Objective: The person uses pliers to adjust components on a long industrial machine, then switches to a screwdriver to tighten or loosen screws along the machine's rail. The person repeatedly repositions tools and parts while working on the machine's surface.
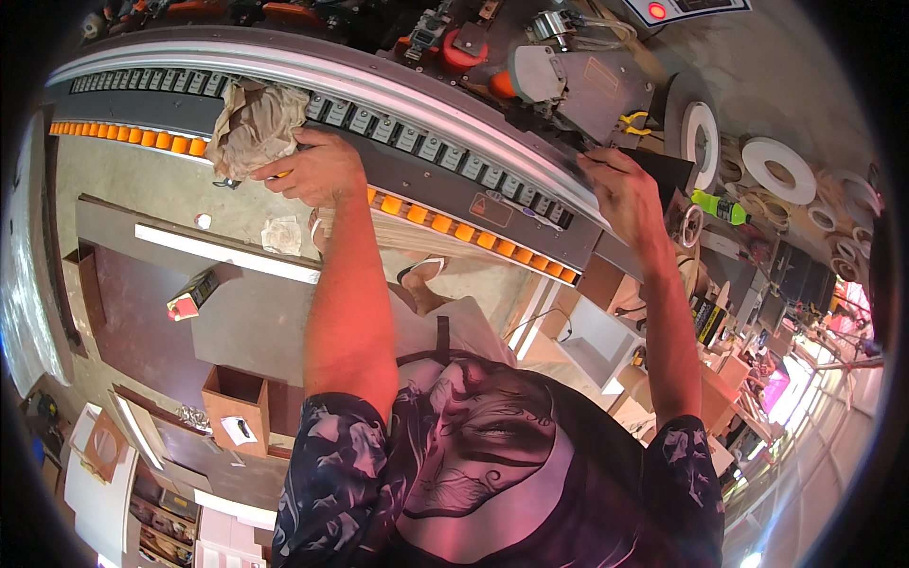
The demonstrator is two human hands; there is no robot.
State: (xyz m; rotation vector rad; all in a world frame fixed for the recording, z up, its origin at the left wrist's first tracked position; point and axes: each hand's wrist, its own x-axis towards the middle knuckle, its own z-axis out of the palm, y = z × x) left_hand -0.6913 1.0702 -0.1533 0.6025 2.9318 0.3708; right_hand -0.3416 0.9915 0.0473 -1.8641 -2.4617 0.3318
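A long edge-banding-type machine with a silver rail (398, 90) and a row of black pads (379, 128) stretches across in front of me. My left hand (322, 170) is closed on a crumpled brown sheet (251, 128), paper or cloth, bunched over the pads. Orange rollers (440, 223) line the near edge on both sides of that hand. To the right, my right hand (620, 189) has its fingers bent together at the rail's right part. Whatever it may pinch there is hidden. A slim white tool (530, 213) lies along the pads between the hands.
Beyond the rail are machine parts and a grey cover (601, 95). Rolls of edge tape (778, 170) and a green bottle (720, 207) sit at right. Below left are boards (237, 317), a small carton (192, 295) and an open wooden box (237, 407).
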